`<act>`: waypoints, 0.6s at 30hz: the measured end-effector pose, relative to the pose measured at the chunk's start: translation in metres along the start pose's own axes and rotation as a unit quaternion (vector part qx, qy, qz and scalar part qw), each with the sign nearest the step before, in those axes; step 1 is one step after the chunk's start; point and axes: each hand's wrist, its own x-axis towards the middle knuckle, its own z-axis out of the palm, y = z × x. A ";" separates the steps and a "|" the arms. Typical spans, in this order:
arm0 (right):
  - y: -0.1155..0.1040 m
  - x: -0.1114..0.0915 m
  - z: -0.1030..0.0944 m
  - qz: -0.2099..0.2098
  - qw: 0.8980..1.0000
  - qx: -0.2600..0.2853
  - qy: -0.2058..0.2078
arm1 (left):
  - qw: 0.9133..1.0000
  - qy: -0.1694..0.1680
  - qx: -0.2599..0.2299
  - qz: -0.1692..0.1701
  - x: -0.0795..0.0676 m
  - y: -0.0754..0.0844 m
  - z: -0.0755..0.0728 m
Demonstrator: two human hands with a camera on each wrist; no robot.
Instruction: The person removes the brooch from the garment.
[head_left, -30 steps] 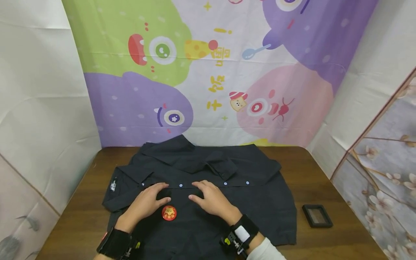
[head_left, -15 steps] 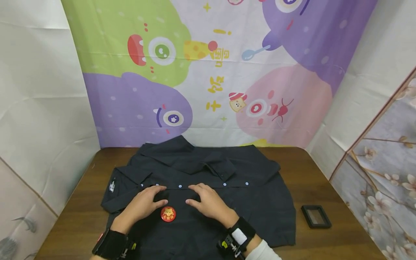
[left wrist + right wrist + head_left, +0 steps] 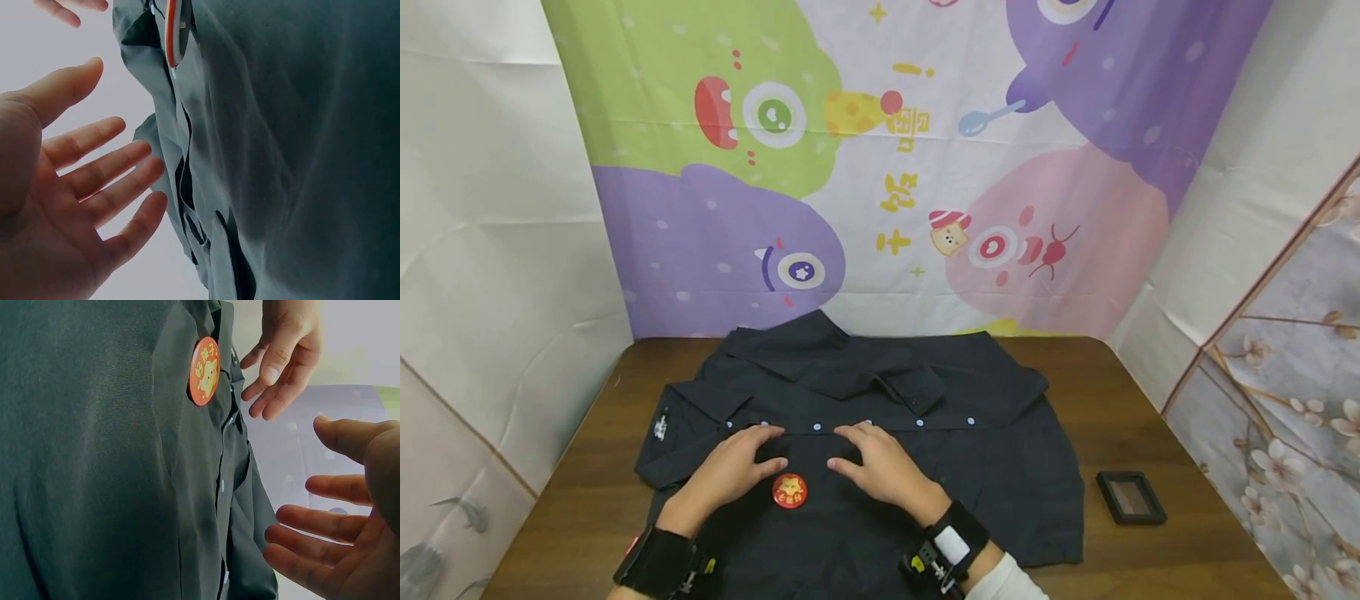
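A dark button-up shirt (image 3: pixel 1000 483) lies spread on the table, its collar toward the back and a row of pale buttons running across. On its front sits a round red badge (image 3: pixel 790 491) with a yellow cartoon animal, also seen in the right wrist view (image 3: pixel 204 371). My left hand (image 3: pixel 733 468) hovers over the shirt just left of the badge, fingers extended, holding nothing. To the right of the badge my right hand (image 3: pixel 883 468) mirrors it, fingers spread and apart from the cloth. In the left wrist view, a gap separates the left hand (image 3: pixel 81 181) from the shirt.
A small black square frame (image 3: pixel 1131 498) lies on the brown wooden table (image 3: pixel 1187 550) to the right of the shirt. Behind the table hangs a cartoon-printed cloth (image 3: pixel 895 167). White sheeting (image 3: pixel 497 192) encloses the left side.
Both hands have shifted slightly to the left and then held almost still. The shirt, the badge and the black frame stay in place.
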 end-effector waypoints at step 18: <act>-0.002 0.002 0.007 -0.022 1.000 0.004 0.011 | 1.000 0.002 -0.002 -0.003 -0.003 -0.005 0.001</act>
